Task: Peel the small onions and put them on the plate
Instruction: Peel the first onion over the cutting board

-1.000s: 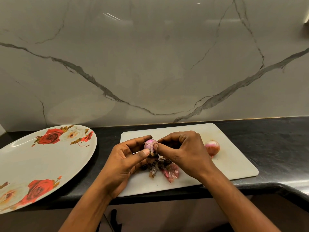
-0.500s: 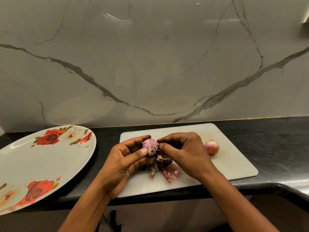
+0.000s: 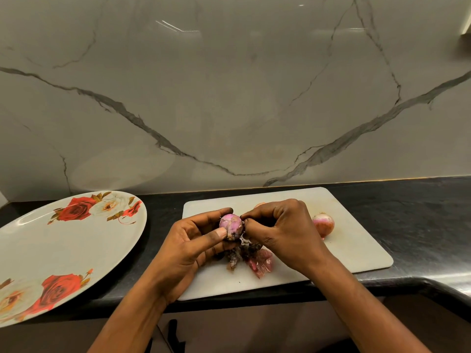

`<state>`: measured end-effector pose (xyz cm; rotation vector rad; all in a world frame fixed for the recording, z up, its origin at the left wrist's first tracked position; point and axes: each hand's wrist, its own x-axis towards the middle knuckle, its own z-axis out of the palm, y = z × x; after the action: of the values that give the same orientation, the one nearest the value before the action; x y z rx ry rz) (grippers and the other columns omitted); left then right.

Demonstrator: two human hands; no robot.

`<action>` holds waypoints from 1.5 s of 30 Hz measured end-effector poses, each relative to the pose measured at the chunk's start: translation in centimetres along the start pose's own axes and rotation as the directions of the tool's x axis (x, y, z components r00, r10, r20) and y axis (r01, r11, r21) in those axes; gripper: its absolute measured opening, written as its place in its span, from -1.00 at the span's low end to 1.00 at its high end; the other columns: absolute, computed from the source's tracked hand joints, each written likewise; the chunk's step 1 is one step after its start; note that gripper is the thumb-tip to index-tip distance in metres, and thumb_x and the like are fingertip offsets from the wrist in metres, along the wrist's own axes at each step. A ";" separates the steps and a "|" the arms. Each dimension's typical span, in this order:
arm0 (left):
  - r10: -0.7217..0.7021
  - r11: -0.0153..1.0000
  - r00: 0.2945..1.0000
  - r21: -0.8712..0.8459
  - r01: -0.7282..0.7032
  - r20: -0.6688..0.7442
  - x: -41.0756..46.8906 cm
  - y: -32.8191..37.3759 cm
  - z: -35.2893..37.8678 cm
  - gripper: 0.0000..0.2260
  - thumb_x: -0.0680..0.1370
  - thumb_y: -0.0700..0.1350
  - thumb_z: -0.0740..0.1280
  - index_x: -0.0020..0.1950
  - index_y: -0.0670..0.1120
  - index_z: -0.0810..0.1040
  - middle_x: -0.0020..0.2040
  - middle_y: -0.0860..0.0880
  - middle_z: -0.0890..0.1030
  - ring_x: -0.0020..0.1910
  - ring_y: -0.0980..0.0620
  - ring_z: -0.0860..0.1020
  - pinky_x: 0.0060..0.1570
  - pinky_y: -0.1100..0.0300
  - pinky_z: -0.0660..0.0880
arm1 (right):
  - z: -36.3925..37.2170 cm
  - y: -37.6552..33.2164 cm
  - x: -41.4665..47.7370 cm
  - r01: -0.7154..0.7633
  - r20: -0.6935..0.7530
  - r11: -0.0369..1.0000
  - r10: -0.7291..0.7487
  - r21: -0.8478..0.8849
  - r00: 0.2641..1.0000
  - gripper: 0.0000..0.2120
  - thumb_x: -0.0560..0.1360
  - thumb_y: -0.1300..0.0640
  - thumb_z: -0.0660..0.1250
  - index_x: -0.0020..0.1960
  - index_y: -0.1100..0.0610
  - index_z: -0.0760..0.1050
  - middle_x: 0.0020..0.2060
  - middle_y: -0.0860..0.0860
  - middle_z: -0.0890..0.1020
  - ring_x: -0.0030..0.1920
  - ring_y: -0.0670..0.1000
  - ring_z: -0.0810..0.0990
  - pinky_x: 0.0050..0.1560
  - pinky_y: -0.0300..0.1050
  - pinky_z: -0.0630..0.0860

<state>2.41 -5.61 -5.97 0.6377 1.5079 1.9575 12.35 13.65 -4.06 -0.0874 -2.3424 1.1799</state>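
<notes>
Centrally, just below the middle of the frame, a small onion (image 3: 231, 225) is held in both hands above a cutting board (image 3: 356, 253). The onion is round, glossy and pink-purple. It has a dry tuft of root at its lower end and scraps of papery skin clinging to it.

The left hand (image 3: 188, 248) has a closed grip on it: the thumb presses across the near side, the index finger curls over the far side, and the other fingers cup beneath. The right hand (image 3: 285, 233) also has a tight grip, its thumb and bent index fingertip pinching at the onion's right edge, where a dark shred of skin shows.

The board is a smooth white rectangle with rounded corners, lying flat on a black, faintly mottled stone worktop (image 3: 420, 225). Crumpled peelings (image 3: 260, 262), some translucent pink and some dark and brittle, lie heaped on it under the hands. To the right of the right hand a second onion (image 3: 323, 224) rests on the board, pale and pink in a shiny skin.

At lower left sits a large oval plate (image 3: 63, 248), glossy white and printed with red and cream roses. Behind everything rises a polished pale wall (image 3: 229, 98) with grey marble veins.
</notes>
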 end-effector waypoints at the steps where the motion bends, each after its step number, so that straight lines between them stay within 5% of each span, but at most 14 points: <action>1: 0.000 1.000 1.000 -0.007 0.000 0.004 0.0 0.0 0.0 -0.59 0.55 -0.30 0.38 0.41 -0.18 0.58 0.27 -0.18 0.70 0.27 -0.18 0.68 0.22 -0.01 0.65 | 0.0 0.1 0.0 -0.004 -0.002 1.000 0.004 -0.007 1.000 -0.87 0.52 0.14 0.52 0.06 0.05 0.77 -0.17 -0.15 0.77 -0.17 -0.16 0.73 -0.11 -0.17 0.72; 10: 0.019 0.999 1.000 -0.038 -0.019 -0.020 0.0 0.0 0.1 -0.58 0.54 -0.31 0.39 0.41 -0.15 0.58 0.27 -0.16 0.70 0.27 -0.18 0.67 0.21 -0.02 0.66 | 0.3 0.4 -0.1 -0.099 -0.024 0.982 0.104 0.164 0.994 -0.82 0.55 0.11 0.50 0.15 0.03 0.74 -0.07 -0.12 0.78 -0.07 -0.12 0.76 -0.01 -0.09 0.73; 21: -0.001 0.999 1.000 -0.050 0.000 -0.006 0.0 0.0 0.0 -0.61 0.58 -0.33 0.36 0.41 -0.16 0.58 0.30 -0.18 0.68 0.29 -0.20 0.66 0.21 -0.01 0.65 | 0.1 0.3 -0.1 -0.045 -0.022 0.992 0.048 0.115 0.999 -0.85 0.52 0.22 0.52 0.06 0.05 0.77 -0.15 -0.13 0.78 -0.12 -0.13 0.76 -0.04 -0.15 0.72; 30: 0.001 0.999 1.000 -0.047 -0.001 -0.004 0.0 0.1 0.1 -0.61 0.56 -0.33 0.36 0.40 -0.20 0.58 0.27 -0.19 0.70 0.27 -0.18 0.67 0.14 0.07 0.67 | 0.0 0.0 -0.1 -0.011 0.028 0.996 0.008 0.088 1.000 -0.72 0.44 -0.03 0.60 0.10 0.05 0.76 -0.10 -0.12 0.78 -0.10 -0.16 0.75 -0.06 -0.17 0.72; 39: -0.017 0.997 1.000 -0.078 0.017 0.007 0.1 0.2 0.0 -0.61 0.57 -0.32 0.36 0.42 -0.21 0.57 0.29 -0.22 0.68 0.29 -0.23 0.66 0.22 -0.03 0.64 | 0.0 0.4 0.2 0.035 -0.009 0.999 -0.035 0.034 0.999 -0.83 0.52 0.23 0.51 0.06 0.03 0.76 -0.13 -0.16 0.77 -0.11 -0.18 0.74 -0.05 -0.23 0.69; 45: -0.017 0.995 1.000 -0.096 0.019 0.014 0.3 0.2 0.1 -0.60 0.58 -0.29 0.34 0.43 -0.20 0.56 0.29 -0.23 0.68 0.28 -0.22 0.66 0.19 0.03 0.66 | -0.1 0.5 -0.1 -0.010 0.014 0.993 0.008 0.116 1.000 -0.82 0.54 0.16 0.52 0.13 0.02 0.74 -0.08 -0.15 0.77 -0.06 -0.18 0.75 -0.02 -0.20 0.70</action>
<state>2.26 -5.39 -5.77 0.5925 1.3981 1.9948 12.36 14.00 -4.39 -0.0499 -2.2816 1.3216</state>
